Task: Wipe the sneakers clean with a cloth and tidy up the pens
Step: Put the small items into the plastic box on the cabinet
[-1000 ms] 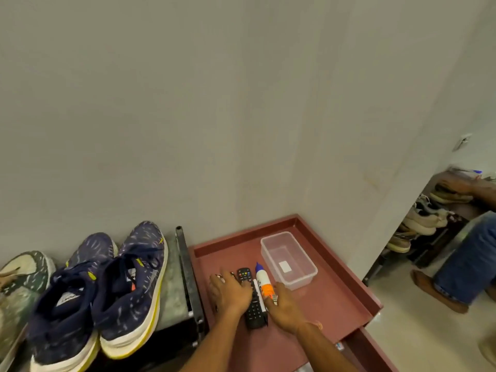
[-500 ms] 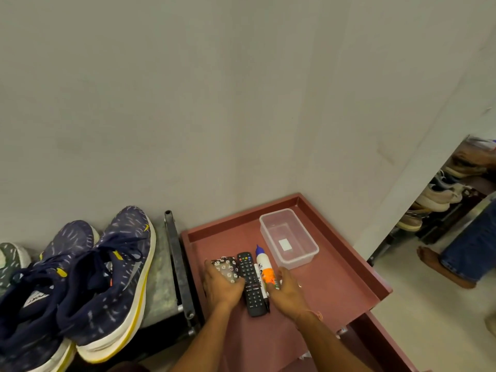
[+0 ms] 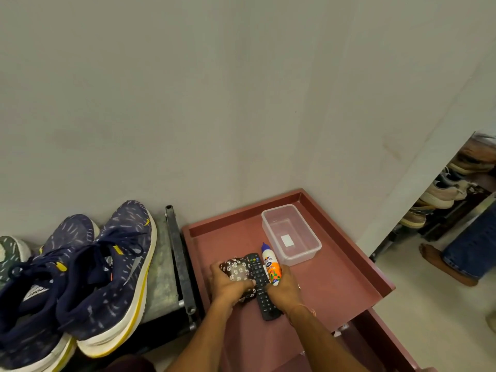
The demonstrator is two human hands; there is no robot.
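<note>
A pair of navy sneakers (image 3: 88, 280) with white and yellow soles stands on a grey metal stand at the left. On the red tray table (image 3: 335, 277), my left hand (image 3: 228, 284) grips a dark flower-patterned pouch (image 3: 236, 268). My right hand (image 3: 283, 287) rests against the lower end of a white and orange glue bottle (image 3: 271, 265) with a blue tip. A black remote control (image 3: 260, 284) lies between the two hands. No pens or cloth show clearly.
A clear plastic box (image 3: 292, 234) sits empty toward the back of the tray. A green patterned shoe (image 3: 10, 253) peeks in at the far left. At the right, a shoe rack (image 3: 451, 194) and another person's bare foot and jeans leg (image 3: 456, 261) are on the floor.
The view shifted so the sneakers moved left. My left hand slid back, uncovering the flowered pouch beside the remote, and now grips it. My right hand stays by the glue bottle.
</note>
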